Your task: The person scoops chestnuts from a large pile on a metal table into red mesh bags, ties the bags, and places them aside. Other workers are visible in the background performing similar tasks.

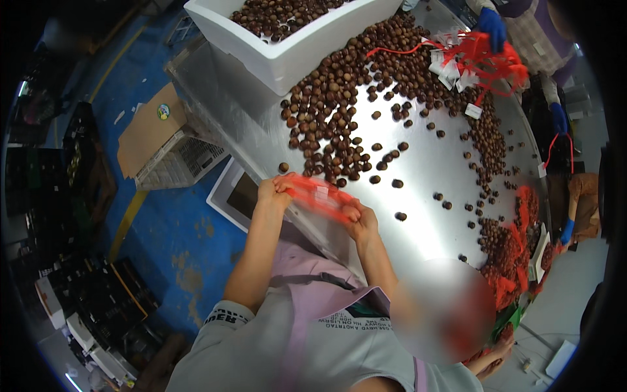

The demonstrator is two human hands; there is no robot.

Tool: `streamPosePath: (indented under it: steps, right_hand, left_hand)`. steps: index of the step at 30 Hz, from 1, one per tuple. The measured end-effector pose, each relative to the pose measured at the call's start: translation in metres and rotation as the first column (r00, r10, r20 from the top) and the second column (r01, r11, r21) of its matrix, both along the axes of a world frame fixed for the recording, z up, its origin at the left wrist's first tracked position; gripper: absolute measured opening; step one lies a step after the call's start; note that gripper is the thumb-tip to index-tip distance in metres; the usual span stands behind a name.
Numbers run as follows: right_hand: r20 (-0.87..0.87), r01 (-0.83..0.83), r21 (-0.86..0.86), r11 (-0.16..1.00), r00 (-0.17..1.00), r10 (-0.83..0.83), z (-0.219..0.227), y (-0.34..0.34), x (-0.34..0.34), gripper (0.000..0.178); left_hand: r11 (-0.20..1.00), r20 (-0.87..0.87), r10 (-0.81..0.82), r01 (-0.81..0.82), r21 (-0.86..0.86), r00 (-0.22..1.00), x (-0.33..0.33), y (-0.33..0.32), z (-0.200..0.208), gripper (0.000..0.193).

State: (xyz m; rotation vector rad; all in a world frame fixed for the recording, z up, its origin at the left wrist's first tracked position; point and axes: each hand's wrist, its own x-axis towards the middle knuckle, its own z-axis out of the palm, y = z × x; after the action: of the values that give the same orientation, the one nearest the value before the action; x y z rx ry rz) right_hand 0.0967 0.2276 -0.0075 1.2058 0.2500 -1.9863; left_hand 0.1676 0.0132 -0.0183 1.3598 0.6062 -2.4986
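A red mesh bag (pixel 312 201) with a small white tag is stretched between my two hands at the near edge of the metal table (pixel 418 245). My left hand (pixel 273 192) is closed on one end of it, and my right hand (pixel 359 219) grips the other end. The mesh is slightly blurred. Just beyond it, round brown nuts (pixel 333 140) lie in a heap, with single ones scattered to the right. One lone nut (pixel 283 167) sits close to my left hand.
A white foam box (pixel 277 68) of nuts stands at the far left. Opposite, a co-worker's blue-gloved hand (pixel 491 29) is at a pile of red mesh bags (pixel 480 62). Filled red bags (pixel 506 261) lie right. Cardboard (pixel 153 124) leans on a crate (pixel 183 160) left.
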Motion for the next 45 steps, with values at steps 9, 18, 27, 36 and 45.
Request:
streamPosePath:
  steps: [9, 18, 27, 36, 45]
  right_hand:
    - [-0.005, 0.055, -0.053, 0.997, 0.998, -0.055, -0.008, -0.057, -0.092, 0.018]
    - [-0.259, -0.035, 0.071, 0.997, 0.964, 0.053, -0.010, -0.090, -0.191, 0.017]
    - [-0.442, -0.199, 0.200, 0.959, 0.855, 0.270, -0.021, -0.110, -0.270, 0.017]
    - [-0.526, -0.352, 0.472, 0.808, 0.624, 0.578, 0.012, -0.158, -0.299, 0.023]
    - [-0.741, -0.482, 0.455, 0.749, 0.262, 0.619, 0.018, -0.139, -0.316, 0.019]
  left_hand:
    - [0.944, 0.175, -0.096, 0.146, -0.297, 0.980, -0.086, -0.050, 0.004, 0.036]
    - [0.860, 0.214, -0.097, 0.190, -0.474, 0.972, -0.164, -0.055, -0.011, 0.013]
    - [0.748, 0.246, -0.222, 0.326, -0.578, 0.944, -0.223, -0.045, -0.011, 0.013]
    - [0.565, 0.171, -0.479, 0.452, -0.690, 0.861, -0.259, -0.042, 0.007, 0.021]
    - [0.556, 0.119, -0.335, 0.298, -0.776, 0.935, -0.267, -0.025, 0.012, 0.008]
